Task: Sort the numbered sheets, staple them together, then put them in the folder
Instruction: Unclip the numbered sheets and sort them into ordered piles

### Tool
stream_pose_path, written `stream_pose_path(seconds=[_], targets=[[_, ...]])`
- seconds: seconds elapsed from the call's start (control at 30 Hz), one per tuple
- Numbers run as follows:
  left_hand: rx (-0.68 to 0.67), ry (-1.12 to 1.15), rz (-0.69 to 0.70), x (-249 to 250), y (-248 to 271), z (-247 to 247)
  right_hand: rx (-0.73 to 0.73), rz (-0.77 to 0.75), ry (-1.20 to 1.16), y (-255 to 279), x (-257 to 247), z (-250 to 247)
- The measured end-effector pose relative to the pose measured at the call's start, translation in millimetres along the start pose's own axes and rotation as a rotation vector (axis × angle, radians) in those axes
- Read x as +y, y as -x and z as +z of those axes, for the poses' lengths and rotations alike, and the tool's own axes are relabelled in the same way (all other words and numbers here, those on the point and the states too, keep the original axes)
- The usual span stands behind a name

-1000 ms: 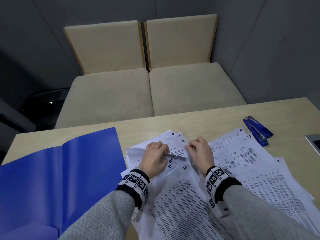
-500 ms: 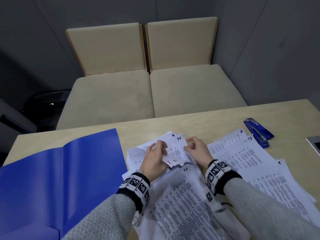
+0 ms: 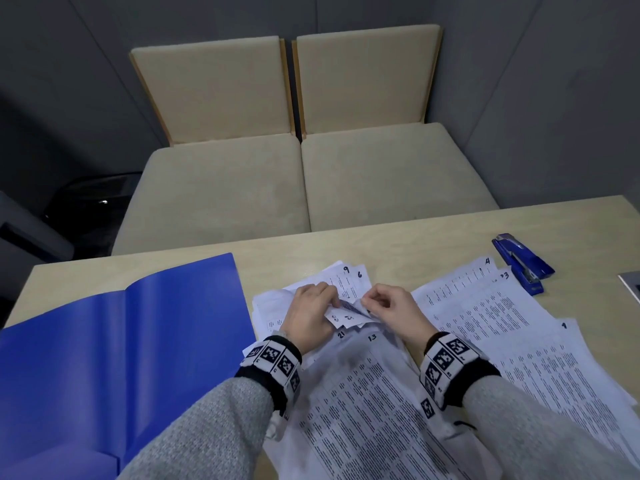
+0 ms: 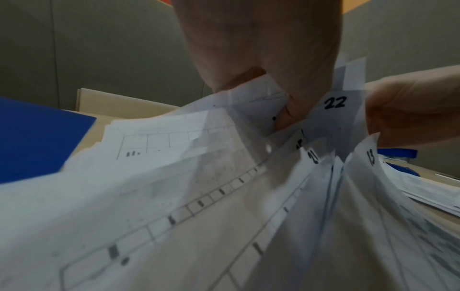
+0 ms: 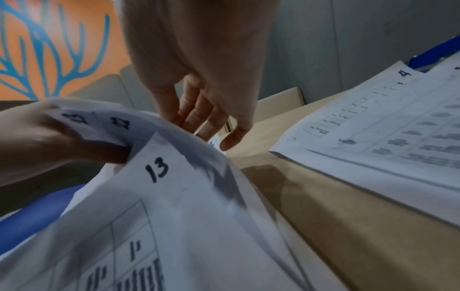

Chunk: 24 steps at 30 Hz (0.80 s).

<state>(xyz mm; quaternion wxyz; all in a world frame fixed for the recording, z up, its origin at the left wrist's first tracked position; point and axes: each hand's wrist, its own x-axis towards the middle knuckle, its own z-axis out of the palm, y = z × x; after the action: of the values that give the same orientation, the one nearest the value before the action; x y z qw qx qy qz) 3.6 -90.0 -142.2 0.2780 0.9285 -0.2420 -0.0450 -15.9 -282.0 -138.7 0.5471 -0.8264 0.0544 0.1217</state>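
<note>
Numbered printed sheets lie in a loose pile [image 3: 367,393] before me, with sheet 13 [image 3: 372,338] on top near my wrists. My left hand [image 3: 330,306] pinches a bundle of bent-back corners [image 3: 346,318]; the number 22 [image 4: 334,102] shows on one. My right hand [image 3: 369,301] pinches the edge of the same lifted corners from the right, its fingers [image 5: 199,118] behind the paper. Sheets 9 and 6 [image 3: 351,273] lie flat beyond both hands. The blue folder [image 3: 121,341] lies open on the left. The blue stapler [image 3: 519,263] sits at the far right.
A second spread of sheets [image 3: 502,323], numbered 4 and 23 at the top, covers the table's right half. A flat device [image 3: 632,287] lies at the right edge. Two beige seats [image 3: 301,174] stand behind the table [image 3: 398,244].
Both hands leafed through the pile's top corners: sheet 12, then 14, was bent back toward me, and 9 and 6 now show. My left hand holds a thicker bundle of corners.
</note>
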Motion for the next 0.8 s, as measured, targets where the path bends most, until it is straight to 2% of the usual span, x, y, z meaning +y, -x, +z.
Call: stream_pose_path(seconds=[0.07,0.13,0.23,0.37,0.53,0.67,0.73,0.8], targets=[[0.034,0.026,-0.001,-1.2,4.2,0.1,0.046,0.081,-0.134,-6.4,1.3,-0.4],[0.045,0.033,-0.011,-3.3,8.7,3.0,0.102,0.185,-0.164,-18.9,8.4,1.9],[0.05,0.077,-0.051,-6.0,11.8,7.3,0.089,0.232,0.136,-38.8,18.2,9.6],[0.053,0.149,-0.094,0.0,7.8,-0.2,0.077,0.2,0.185,-40.9,9.5,19.4],[0.153,0.021,-0.036,-7.7,4.5,0.0,-0.033,0.145,-0.062,-20.6,8.1,12.4],[0.13,0.026,0.003,-9.5,5.9,3.1,-0.128,0.166,-0.21,-12.5,4.9,3.9],[0.124,0.029,0.005,-11.0,11.2,5.2,-0.048,0.213,-0.259,-16.2,6.3,2.1],[0.138,0.046,0.009,-12.3,18.0,6.2,0.115,0.228,-0.099,-26.6,13.4,0.4]])
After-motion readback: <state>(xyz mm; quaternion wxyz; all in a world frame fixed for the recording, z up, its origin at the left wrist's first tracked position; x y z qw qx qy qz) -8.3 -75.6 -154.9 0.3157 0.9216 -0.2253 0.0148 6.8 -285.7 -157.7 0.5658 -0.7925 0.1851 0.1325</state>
